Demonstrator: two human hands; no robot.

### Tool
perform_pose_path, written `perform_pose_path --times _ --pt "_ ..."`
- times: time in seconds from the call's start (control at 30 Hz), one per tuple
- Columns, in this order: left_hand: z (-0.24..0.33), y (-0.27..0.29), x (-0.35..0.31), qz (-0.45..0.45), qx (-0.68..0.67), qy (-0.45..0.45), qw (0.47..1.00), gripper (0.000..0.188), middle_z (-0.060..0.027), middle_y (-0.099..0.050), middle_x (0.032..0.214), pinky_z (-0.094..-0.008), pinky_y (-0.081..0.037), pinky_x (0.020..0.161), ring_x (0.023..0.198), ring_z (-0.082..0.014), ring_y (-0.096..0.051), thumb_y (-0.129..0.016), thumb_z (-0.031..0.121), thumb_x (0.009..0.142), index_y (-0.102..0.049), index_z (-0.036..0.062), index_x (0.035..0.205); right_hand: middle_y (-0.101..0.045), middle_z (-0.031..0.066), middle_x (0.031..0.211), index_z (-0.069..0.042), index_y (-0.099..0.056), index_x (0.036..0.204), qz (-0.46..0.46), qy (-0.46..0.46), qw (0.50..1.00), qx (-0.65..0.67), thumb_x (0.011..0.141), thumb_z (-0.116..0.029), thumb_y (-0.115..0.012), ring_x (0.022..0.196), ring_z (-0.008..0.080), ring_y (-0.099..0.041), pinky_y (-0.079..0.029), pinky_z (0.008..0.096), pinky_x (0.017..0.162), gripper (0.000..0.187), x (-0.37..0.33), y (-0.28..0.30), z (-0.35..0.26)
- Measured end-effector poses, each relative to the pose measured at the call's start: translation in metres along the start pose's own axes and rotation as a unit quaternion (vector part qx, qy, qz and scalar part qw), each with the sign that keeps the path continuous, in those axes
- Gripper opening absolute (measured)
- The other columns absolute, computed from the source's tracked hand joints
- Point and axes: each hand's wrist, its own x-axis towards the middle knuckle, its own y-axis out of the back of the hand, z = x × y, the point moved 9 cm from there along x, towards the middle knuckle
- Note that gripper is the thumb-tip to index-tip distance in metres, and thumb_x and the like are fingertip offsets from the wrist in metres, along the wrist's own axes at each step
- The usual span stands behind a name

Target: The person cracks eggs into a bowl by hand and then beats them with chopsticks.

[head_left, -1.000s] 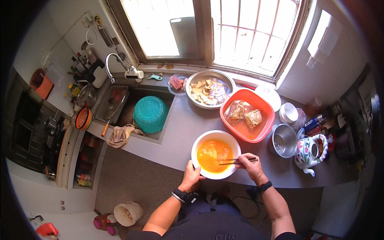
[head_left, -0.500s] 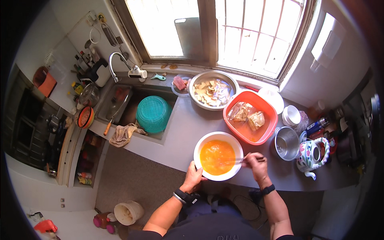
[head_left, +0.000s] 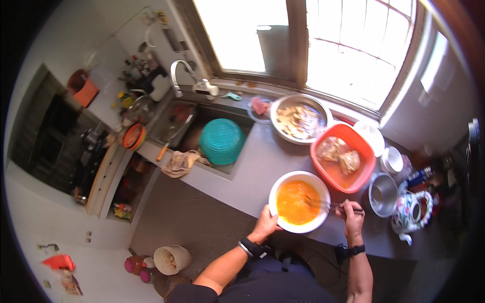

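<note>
- Fingers of the right hand [head_left: 352, 217] curl in close around a pair of dark chopsticks [head_left: 337, 206], with hardly any gap left.
- Leftward from those fingers, the chopsticks pass over the rim of a white bowl [head_left: 298, 175] and reach into its orange liquid [head_left: 295, 202]; their far ends are blurred.
- Fingers of the left hand [head_left: 265, 225] grip the bowl at its lower left edge, thumb up at the rim; the others are mostly hidden, so I cannot tell how far they bend.
- Between the two sets of fingers lies the bowl, touching the left ones and just beside the right ones.
- Ahead of the right fingers sits a red basin [head_left: 319, 164] holding pieces of food in reddish liquid.
- To their right, near, stands a metal pot [head_left: 382, 194], with a flowered teapot [head_left: 403, 214] beyond it.
- Well ahead and left of the left fingers, a green colander [head_left: 222, 141] lies in the sink [head_left: 236, 162].
</note>
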Motion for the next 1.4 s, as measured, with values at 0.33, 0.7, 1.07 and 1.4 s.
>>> perform_pose_path --times 0.33,0.7,1.07,1.4 --pt "-0.011 0.006 -0.002 -0.009 -0.009 0.016 1.000 0.029 -0.0156 -0.056 0.108 -0.0343 -0.062 0.057 0.083 -0.0241 -0.067 -0.049 0.008 0.095 -0.039 -0.0009 0.120 -0.068 0.0077 0.077 -0.003 -0.064 0.086 -0.073 0.020 0.995 -0.068 0.095 -0.018 -0.061 0.067 0.0162 -0.067 -0.058 0.0282 0.059 0.018 -0.030 -0.028 -0.006" --pt "-0.014 0.008 0.006 -0.001 -0.020 0.003 1.000 0.027 -0.0156 -0.058 0.107 -0.0342 -0.061 0.055 0.083 -0.0251 -0.069 -0.048 0.006 0.095 -0.039 0.0002 0.120 -0.068 0.0093 0.091 -0.003 -0.065 0.098 0.018 -0.014 1.000 -0.004 0.097 -0.022 -0.059 0.065 0.0207 -0.069 -0.059 0.0293 0.051 0.020 -0.020 0.001 -0.023" --pt "0.006 0.003 -0.006 -0.058 -0.021 0.039 0.997 0.031 -0.0139 -0.057 0.114 -0.0331 -0.061 0.064 0.093 -0.0226 -0.066 -0.052 0.008 0.095 -0.041 0.0013 0.123 -0.067 0.0104 0.079 -0.004 -0.060 0.086 0.076 -0.055 0.991 0.091 0.091 -0.024 -0.068 0.066 0.0230 -0.070 -0.062 0.0345 0.057 0.022 -0.015 -0.054 0.044" --pt "0.006 0.011 -0.006 -0.084 -0.018 0.052 0.995 0.041 -0.0143 -0.057 0.116 -0.0327 -0.061 0.070 0.096 -0.0214 -0.065 -0.055 0.009 0.094 -0.038 -0.0004 0.131 -0.069 0.0073 0.077 -0.009 -0.063 0.081 0.074 -0.143 0.932 0.325 0.094 -0.030 -0.062 0.071 0.0199 -0.070 -0.062 0.0321 0.064 0.024 -0.015 -0.042 0.054"
